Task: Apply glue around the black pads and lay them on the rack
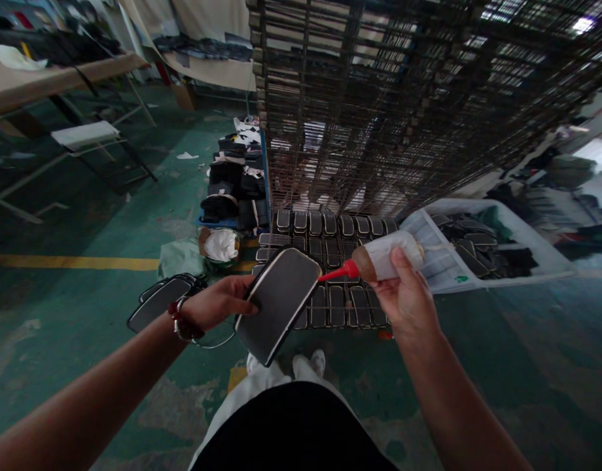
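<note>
My left hand (228, 302) grips a dark, flat panel (280, 297) with rounded corners by its left edge, thumb on the face. A pale line runs along much of the panel's rim. In my right hand (404, 291) is a squeeze bottle (382, 256), wrapped in white and holding something brown. The bottle lies on its side in the air, its red nozzle (341, 270) pointing left. The nozzle's tip meets or nearly meets the panel's right edge near the upper corner. Below both hands, rows of similar panels (337, 307) lie on a wire rack.
Tall stacked wire racks (340, 118) rise just ahead. On the right stands a white bin (458, 281) with dark pieces inside. Stacks of dark bundles (226, 173) sit ahead left, near a sack (180, 256). More panels (161, 302) are at the left. A table (70, 78) stands farther off.
</note>
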The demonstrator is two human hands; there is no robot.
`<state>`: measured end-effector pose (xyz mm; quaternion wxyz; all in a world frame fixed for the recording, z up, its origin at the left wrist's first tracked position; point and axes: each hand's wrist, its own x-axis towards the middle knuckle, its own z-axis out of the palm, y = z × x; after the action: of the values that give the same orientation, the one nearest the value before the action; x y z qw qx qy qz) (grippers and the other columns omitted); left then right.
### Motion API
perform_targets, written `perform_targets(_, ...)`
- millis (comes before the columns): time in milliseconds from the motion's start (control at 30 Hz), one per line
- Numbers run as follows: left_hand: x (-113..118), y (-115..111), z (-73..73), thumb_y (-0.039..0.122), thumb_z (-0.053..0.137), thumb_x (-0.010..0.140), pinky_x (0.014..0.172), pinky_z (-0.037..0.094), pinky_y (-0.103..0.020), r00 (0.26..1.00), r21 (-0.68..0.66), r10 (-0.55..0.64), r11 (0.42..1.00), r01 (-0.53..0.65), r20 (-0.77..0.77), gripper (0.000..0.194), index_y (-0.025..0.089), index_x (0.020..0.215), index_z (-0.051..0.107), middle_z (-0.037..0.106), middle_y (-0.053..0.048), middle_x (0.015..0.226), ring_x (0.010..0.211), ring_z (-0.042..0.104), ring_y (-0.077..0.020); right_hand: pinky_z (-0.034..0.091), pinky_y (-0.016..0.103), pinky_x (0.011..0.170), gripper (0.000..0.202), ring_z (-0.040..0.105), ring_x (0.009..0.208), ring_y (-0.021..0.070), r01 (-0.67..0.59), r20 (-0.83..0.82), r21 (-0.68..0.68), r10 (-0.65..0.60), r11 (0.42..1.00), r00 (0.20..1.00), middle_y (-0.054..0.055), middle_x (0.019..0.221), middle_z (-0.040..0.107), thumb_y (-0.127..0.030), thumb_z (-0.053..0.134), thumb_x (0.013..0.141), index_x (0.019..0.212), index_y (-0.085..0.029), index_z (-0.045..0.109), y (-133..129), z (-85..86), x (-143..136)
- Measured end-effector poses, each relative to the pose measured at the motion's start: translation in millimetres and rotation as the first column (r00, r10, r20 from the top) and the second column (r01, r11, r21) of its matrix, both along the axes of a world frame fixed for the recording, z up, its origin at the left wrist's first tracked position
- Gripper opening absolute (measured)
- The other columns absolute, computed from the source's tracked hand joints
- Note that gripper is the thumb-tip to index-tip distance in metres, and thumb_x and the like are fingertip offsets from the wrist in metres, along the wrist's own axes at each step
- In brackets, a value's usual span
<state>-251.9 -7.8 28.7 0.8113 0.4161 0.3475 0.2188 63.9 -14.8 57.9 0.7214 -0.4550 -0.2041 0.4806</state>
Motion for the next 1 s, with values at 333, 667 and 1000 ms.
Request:
perform_targets(333,8,2,-1.7,0.007,0.078,0.066,0.078,0.06,-0.03,0.994,-0.082,0.054,0.996,-0.046,0.095,0.042,0.015,0.108,0.074,0.081,-0.009,0.098,0.079,0.075,-0.0197,0.058,0.027,0.055,0.036,0.069,0.074,0.0172,0.045,0.004,-0.01,-0.045,0.999,0.999,-0.001,0.085,0.073,-0.039,0.09,0.067,0.092,-0.023,0.071,-2,-6.8,-7)
perform_targets(667,13,5,-3.6,0.005,0.073,0.069,0.076,0.06,-0.03,0.988,-0.141,0.119,0.984,-0.105,0.095,0.038,0.016,0.106,0.074,0.08,-0.009,0.094,0.081,0.076,-0.021,0.055,0.027,0.052,0.032,0.067,0.069,0.0174,-0.022,0.061,-0.043,0.025,0.999,0.998,0.0,0.081,0.072,-0.042,0.087,0.071,0.091,-0.024,0.07,-12,-11.8,-19)
perform_targets(1000,16,8,-10.4,0.006,0.075,0.066,0.07,0.061,-0.031,0.98,-0.206,0.191,0.963,-0.175,0.061,0.042,0.013,0.107,0.072,0.08,-0.011,0.091,0.074,0.075,-0.0213,0.056,0.027,0.054,0.028,0.066,0.068,0.0157,-0.084,0.157,-0.019,0.086,0.996,0.984,0.0,0.082,0.069,-0.041,0.083,0.075,0.093,-0.024,0.071,-29,-16.7,-30)
